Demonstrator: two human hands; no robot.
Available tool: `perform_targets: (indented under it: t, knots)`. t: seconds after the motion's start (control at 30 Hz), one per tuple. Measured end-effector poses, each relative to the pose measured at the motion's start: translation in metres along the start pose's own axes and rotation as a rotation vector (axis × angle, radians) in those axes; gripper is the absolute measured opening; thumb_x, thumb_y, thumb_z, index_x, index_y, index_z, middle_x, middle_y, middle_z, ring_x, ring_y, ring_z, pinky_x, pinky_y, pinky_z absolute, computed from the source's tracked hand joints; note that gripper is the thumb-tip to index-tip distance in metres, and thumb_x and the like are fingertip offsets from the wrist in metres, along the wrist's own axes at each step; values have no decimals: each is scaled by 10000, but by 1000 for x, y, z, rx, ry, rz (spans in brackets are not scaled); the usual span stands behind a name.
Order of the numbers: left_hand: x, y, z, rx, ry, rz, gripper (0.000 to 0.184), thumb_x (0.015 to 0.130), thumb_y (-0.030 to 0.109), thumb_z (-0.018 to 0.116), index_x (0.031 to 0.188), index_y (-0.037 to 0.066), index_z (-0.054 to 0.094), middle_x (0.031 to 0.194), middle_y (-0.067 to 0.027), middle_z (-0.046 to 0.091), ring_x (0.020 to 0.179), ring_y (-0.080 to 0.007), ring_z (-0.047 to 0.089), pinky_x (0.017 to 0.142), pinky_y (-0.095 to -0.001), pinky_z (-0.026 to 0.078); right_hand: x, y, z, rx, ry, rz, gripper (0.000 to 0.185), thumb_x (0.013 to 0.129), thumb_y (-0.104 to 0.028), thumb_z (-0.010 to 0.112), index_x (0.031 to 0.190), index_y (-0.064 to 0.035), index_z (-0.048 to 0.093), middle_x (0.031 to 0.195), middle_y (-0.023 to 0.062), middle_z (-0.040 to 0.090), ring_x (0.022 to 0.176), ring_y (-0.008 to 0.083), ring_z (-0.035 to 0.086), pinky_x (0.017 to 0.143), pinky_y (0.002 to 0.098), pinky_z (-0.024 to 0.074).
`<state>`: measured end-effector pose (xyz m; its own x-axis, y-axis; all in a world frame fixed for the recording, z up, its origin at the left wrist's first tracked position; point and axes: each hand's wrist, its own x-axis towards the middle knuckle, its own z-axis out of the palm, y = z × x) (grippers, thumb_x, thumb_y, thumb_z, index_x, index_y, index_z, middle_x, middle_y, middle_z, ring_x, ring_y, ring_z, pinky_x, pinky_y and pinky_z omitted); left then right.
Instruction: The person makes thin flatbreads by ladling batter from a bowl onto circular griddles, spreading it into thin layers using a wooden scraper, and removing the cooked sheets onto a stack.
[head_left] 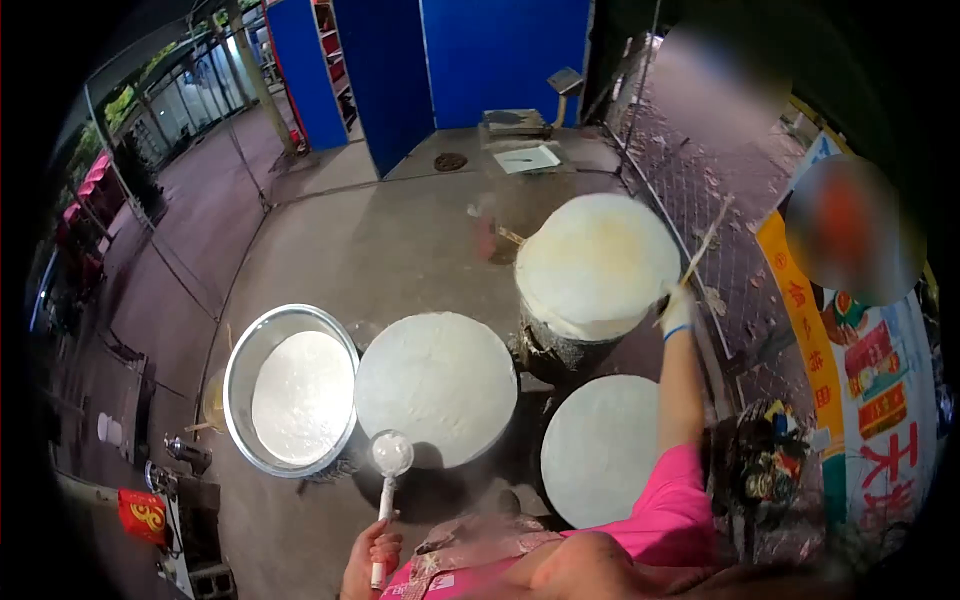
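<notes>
My left hand (372, 555) is wrapped around the pale handle of a ladle (392, 455), whose round bowl is coated in white batter. The ladle hangs over the near edge of a round griddle (437, 390) covered with a pale sheet of batter. Left of it stands a wide metal basin (237, 400) with white batter (300, 400) in it. My right hand (679, 308), in what looks like a pale glove, is closed on a thin wooden stick (708, 240) at the right edge of the back griddle. A pale, slightly yellowed pancake (600, 262) covers that griddle.
A third round griddle (600, 455) with a pale sheet lies by my right arm. Behind stand a blue panel (508, 60) and a platform scale (515, 123) with a white tray (527, 159). A wire fence (690, 220) and a printed banner (870, 400) border the right side.
</notes>
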<state>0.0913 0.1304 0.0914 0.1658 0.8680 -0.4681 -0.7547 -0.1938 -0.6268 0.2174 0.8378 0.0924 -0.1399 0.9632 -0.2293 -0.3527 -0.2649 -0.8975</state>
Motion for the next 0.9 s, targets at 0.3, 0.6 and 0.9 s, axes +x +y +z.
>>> perform_targets:
  t: [0.3,0.6,0.9]
  knots:
    - [2,-20,9,10,-64,195,232,900,294,464,832,73,480,527,12,349,409,-64,320,373,-205,305,43,160,-17,-161,385,71,346,648,-187,648,905,21,543,724,139,579,531,266,555,443,400,431]
    - [-12,13,11,48,-195,299,336,927,277,439,1118,6,498,610,0,390,467,-54,375,379,-203,338,-40,116,-6,-1129,180,-396,451,767,-339,630,993,46,567,949,231,625,891,399,586,744,418,454]
    - [-99,171,-7,652,-248,570,298,881,356,497,941,67,463,568,-12,399,384,-87,360,306,-192,342,-238,186,186,-1298,-937,-289,359,757,-234,642,1002,27,612,830,150,638,719,206,588,632,330,450]
